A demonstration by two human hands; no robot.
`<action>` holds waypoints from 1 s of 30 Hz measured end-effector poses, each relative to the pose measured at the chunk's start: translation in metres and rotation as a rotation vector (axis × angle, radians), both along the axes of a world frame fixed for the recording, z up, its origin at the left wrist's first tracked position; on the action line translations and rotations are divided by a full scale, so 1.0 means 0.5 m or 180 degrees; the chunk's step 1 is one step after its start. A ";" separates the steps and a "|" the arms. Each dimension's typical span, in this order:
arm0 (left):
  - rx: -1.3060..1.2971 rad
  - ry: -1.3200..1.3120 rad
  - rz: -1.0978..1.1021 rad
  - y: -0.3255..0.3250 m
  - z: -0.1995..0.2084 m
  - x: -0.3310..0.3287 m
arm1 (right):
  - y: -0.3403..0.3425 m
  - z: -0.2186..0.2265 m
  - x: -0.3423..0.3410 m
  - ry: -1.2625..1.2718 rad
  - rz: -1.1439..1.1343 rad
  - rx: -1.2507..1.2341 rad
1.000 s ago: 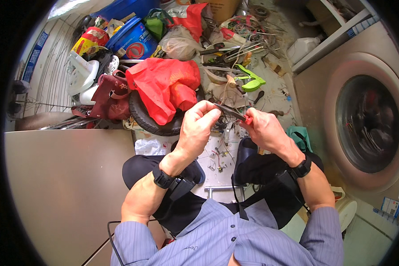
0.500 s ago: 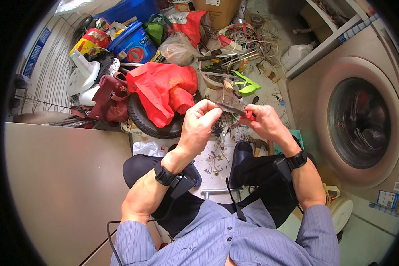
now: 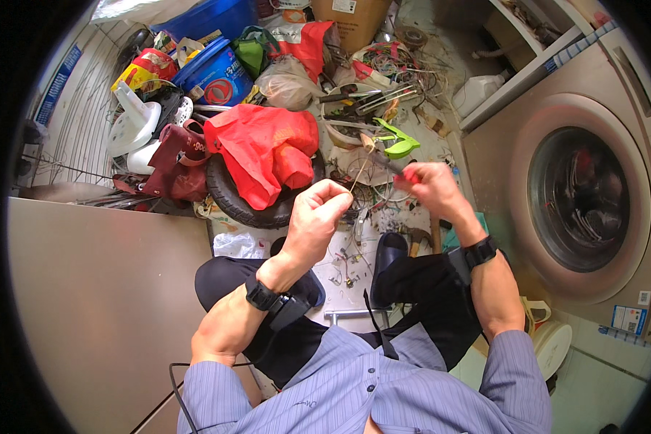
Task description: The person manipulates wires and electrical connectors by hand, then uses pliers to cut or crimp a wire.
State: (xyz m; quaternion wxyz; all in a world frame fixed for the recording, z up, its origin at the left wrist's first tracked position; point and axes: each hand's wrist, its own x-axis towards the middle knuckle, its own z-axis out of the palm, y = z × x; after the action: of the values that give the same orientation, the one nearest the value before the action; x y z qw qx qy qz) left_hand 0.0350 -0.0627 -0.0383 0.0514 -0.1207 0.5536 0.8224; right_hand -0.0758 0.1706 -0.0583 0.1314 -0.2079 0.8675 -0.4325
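Note:
My left hand is closed in a pinch in front of the tyre. A thin pale wire slants up and away from its fingertips. To its right, my right hand grips the red handle of a knife, whose dark blade points up and left, apart from the left fingers. Motion blurs the right fingers and the blade. Just beyond the blade lies a bright green plastic tool. Below both hands, small metal bits and wire scraps are scattered on the floor.
A black tyre carries a red bag. Behind it stand a blue bucket and bags. Tangled cables lie farther back. A washing machine stands right, a hammer by my foot, a flat grey panel left.
The right hand and knife have moved slightly right, and the blade has swung upward, away from the left fingertips. A thin wire now shows at the left hand, which has lowered a little.

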 end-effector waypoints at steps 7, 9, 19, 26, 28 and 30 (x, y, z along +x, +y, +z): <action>0.0119 -0.0141 -0.0099 -0.010 0.012 0.016 | 0.013 0.008 -0.028 0.0506 0.0141 0.0586; 0.0131 -0.0177 -0.0082 -0.014 0.015 0.018 | 0.015 0.020 -0.031 0.0104 -0.0070 0.0674; -0.0458 -0.0070 -0.0314 -0.028 0.033 0.077 | 0.162 -0.011 -0.131 -0.0906 -0.1534 -0.1387; 0.0412 -0.0585 -0.0017 -0.039 -0.031 0.055 | 0.070 0.022 -0.061 -0.1069 -0.0946 -0.1287; 0.0462 -0.0549 -0.0046 -0.026 -0.032 0.048 | 0.013 0.039 -0.027 -0.1481 -0.0993 -0.1400; 0.0542 -0.0501 -0.0081 -0.008 -0.023 0.036 | -0.016 0.031 -0.001 -0.1993 -0.0703 -0.1781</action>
State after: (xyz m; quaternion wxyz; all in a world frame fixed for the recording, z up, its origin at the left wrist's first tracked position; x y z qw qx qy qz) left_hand 0.0532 -0.0668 -0.0497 0.1152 -0.1731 0.4774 0.8537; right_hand -0.0762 0.1627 -0.0429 0.2797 -0.0002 0.6521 -0.7047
